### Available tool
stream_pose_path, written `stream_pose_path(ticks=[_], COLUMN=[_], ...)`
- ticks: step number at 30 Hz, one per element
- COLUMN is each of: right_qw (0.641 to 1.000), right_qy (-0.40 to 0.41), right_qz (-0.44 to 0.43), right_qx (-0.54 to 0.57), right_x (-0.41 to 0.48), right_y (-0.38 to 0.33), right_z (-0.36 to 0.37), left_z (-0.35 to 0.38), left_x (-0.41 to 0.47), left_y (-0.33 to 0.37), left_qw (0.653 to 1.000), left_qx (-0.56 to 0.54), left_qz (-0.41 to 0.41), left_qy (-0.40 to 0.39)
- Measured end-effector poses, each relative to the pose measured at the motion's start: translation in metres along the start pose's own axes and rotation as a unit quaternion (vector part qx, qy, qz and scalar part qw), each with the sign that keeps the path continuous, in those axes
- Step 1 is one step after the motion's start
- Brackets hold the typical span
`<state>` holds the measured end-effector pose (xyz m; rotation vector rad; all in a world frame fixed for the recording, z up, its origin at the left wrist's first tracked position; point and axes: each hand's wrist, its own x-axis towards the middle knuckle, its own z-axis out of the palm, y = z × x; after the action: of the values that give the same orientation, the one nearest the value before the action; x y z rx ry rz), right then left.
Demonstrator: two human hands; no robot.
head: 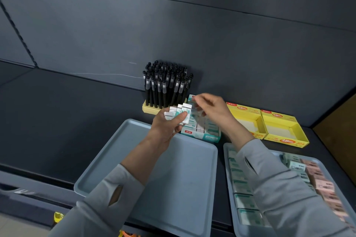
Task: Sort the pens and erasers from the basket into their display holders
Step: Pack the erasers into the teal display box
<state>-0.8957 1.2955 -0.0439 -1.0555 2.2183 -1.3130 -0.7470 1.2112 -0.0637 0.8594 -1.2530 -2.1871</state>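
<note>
Pens (165, 84): standing in yellow holder (148, 108)
Left hand (165, 123): grips a fan of erasers (181, 112)
Teal box (204, 136): being filled, the step in hand
Right hand (213, 109): curled above box, hold unclear; next, slot one in
Right tray (227, 152): holds the rest

Pens (165, 84) upright in holder (152, 109) at shelf (67, 111) back, against wall (192, 25); eraser box (206, 136) just right of holder, slightly nearer; open box (248, 119) right of it; second open box (287, 131) touching, further right; left tray (119, 150) before holder; right tray (228, 159) beside it, erasers (242, 184) in rows inside.
</note>
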Motion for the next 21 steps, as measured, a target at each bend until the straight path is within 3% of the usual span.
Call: stream_pose_path(ticks=[3, 6, 9, 11, 15, 18, 21], right_qw=[0.990, 0.984, 0.983, 0.983, 0.988, 0.977, 0.963], right_qy=[-0.068, -0.012, 0.058, 0.051, -0.019, -0.023, 0.003], right_qz=[-0.003, 0.023, 0.073, 0.112, 0.153, 0.095, 0.045], right_qx=[0.126, 0.176, 0.159, 0.138, 0.012, -0.188, -0.265], right_x=[-0.009, -0.007, -0.008, -0.010, -0.015, -0.015, -0.012], right_y=[-0.010, -0.003, 0.009, 0.017, 0.019, 0.013, 0.011], right_z=[-0.001, -0.012, -0.020, -0.016, -0.006, -0.004, 0.006], left_z=[0.005, 0.006, 0.003, 0.002, 0.001, -0.002, -0.005], left_x=[-0.002, -0.002, -0.002, -0.003, -0.007, -0.009, -0.009], left_y=[-0.001, 0.002, 0.007, 0.009, 0.010, 0.010, 0.008], left_qw=[1.000, 1.000, 0.996, 0.994, 0.994, 0.995, 0.998], left_qx=[0.014, -0.023, -0.069, -0.079, -0.074, -0.069, -0.040], left_qz=[0.003, -0.013, -0.042, -0.051, -0.064, -0.060, -0.044], left_qy=[0.003, 0.016, 0.049, 0.054, 0.052, 0.047, 0.032])
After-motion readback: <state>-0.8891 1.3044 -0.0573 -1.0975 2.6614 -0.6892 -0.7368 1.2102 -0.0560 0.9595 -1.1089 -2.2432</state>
